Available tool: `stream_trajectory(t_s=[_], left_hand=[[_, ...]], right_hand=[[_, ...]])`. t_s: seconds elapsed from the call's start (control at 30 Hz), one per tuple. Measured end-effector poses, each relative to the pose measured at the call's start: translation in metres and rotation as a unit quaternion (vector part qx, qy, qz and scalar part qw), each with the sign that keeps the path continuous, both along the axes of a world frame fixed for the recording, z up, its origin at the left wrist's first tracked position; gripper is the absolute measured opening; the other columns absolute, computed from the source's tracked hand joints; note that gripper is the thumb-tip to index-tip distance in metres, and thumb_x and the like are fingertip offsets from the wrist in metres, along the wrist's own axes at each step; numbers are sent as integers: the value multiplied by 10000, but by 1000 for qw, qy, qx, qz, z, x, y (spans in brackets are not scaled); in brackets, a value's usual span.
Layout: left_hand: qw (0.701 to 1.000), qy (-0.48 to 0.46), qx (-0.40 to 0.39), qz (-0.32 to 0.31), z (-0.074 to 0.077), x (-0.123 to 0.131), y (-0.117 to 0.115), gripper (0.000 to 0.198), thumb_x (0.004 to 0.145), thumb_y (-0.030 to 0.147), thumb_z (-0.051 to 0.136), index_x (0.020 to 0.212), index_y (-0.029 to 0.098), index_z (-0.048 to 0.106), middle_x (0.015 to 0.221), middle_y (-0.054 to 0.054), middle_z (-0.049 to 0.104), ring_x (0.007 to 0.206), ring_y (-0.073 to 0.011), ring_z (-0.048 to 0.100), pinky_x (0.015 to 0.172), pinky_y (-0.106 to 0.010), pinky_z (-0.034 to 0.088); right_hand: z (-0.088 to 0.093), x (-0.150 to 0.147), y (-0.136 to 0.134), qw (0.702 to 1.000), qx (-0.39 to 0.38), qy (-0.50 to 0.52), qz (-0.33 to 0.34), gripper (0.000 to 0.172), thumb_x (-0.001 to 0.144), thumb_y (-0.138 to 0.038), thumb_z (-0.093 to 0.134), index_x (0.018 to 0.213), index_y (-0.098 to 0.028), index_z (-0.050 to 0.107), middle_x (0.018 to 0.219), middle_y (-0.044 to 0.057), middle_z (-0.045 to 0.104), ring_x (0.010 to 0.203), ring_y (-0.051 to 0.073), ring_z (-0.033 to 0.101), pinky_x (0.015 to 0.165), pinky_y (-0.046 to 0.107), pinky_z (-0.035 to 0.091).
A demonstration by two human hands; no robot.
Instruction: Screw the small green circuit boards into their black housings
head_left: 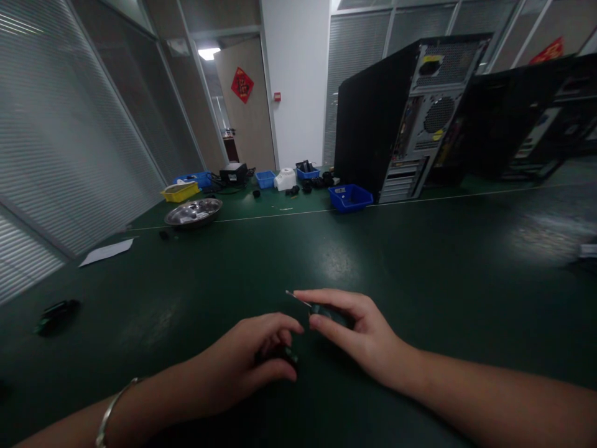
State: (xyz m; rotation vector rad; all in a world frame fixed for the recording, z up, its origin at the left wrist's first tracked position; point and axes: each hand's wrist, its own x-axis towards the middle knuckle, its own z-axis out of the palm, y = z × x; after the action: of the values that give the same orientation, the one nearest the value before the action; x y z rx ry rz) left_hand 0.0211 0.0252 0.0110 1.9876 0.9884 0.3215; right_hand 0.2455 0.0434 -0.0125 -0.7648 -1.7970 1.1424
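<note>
My right hand (pixel 361 326) is closed around the dark handle of a screwdriver (pixel 326 311), whose thin metal shaft points up and left past my fingertips. My left hand (pixel 261 351) curls around a small black and green part (pixel 290 354); most of it is hidden by the fingers, so its kind does not show. The two hands are close together but apart, low over the green tabletop (pixel 224 280). A dark piece with green edges (pixel 56 316) lies alone at the far left of the table.
A metal bowl (pixel 193 213), a yellow tray (pixel 181 191) and a blue bin (pixel 351 198) stand toward the back. Behind them sit small black parts and a white device (pixel 285 179). A black computer case (pixel 373 118) rises at the back right. White paper (pixel 107 251) lies left.
</note>
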Motion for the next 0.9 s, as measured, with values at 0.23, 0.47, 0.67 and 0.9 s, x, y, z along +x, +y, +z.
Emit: stream_trajectory(t_s=[0.23, 0.47, 0.67, 0.9], left_hand=[[998, 37, -19, 46, -7, -3, 10, 216, 827, 333, 696, 856, 180, 548, 671, 61, 530, 593, -111, 470, 545, -221, 339], [994, 55, 87, 32, -5, -4, 10, 179, 907, 256, 566, 1074, 210, 611, 853, 1, 587, 720, -140, 517, 650, -248, 400], [995, 15, 66, 67, -5, -6, 11, 156, 916, 274, 543, 1006, 197, 644, 884, -16, 622, 773, -160, 552, 704, -285, 433], [960, -188, -120, 170, -10, -7, 21, 183, 927, 314, 533, 1043, 174, 519, 854, -22, 625, 763, -187, 645, 635, -304, 495]], right_hand=[[-1, 1, 0, 1000, 4, -6, 4, 320, 887, -178, 650, 1196, -250, 687, 1153, 34, 743, 1032, 201, 681, 924, 334, 522], [-1, 0, 1, 1000, -6, 7, 17, 321, 890, -185, 643, 1203, -239, 683, 1180, 44, 733, 1057, 207, 674, 946, 347, 515], [-1, -2, 1, 1000, 4, -5, 16, 316, 900, -204, 625, 1212, -224, 669, 1168, 56, 729, 1046, 217, 672, 922, 373, 524], [1, -4, -2, 988, 31, -151, -2, 295, 865, -142, 631, 1155, -197, 627, 1012, 52, 703, 912, 206, 659, 826, 348, 528]])
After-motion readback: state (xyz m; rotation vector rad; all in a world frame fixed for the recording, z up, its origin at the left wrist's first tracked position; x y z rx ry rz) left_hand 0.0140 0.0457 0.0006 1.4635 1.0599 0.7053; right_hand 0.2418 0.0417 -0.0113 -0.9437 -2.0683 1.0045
